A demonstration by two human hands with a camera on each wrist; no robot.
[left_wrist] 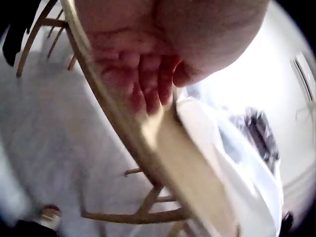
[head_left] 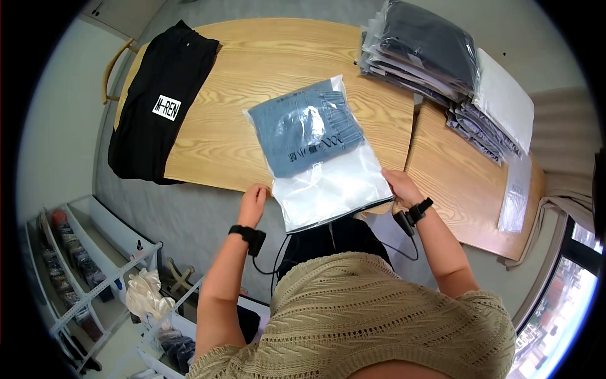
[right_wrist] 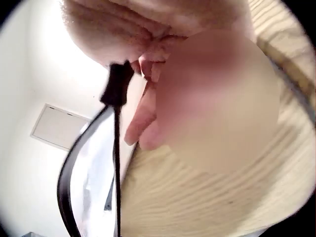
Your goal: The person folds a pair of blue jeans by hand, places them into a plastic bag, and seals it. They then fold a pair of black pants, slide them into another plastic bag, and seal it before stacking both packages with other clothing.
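A clear-and-white zip bag (head_left: 328, 189) lies at the table's front edge, its black-edged mouth towards the person. Inside it sits a folded blue garment (head_left: 300, 126) with a gathered waistband, showing through the clear film. My right hand (head_left: 403, 186) grips the bag's right side near the mouth. In the right wrist view the black zip strips (right_wrist: 116, 163) stand apart beside the fingers (right_wrist: 143, 118); a blurred patch hides part of this hand. At the table edge, just left of the bag, is my left hand (head_left: 254, 201), its fingers (left_wrist: 148, 86) extended and holding nothing.
Black clothing with an M-REN label (head_left: 167, 107) hangs over the table's left end. Stacks of bagged garments (head_left: 429, 50) stand at the back right, and a flat clear packet (head_left: 516, 196) lies on the side table (head_left: 454, 183). Storage bins (head_left: 82, 252) are at lower left.
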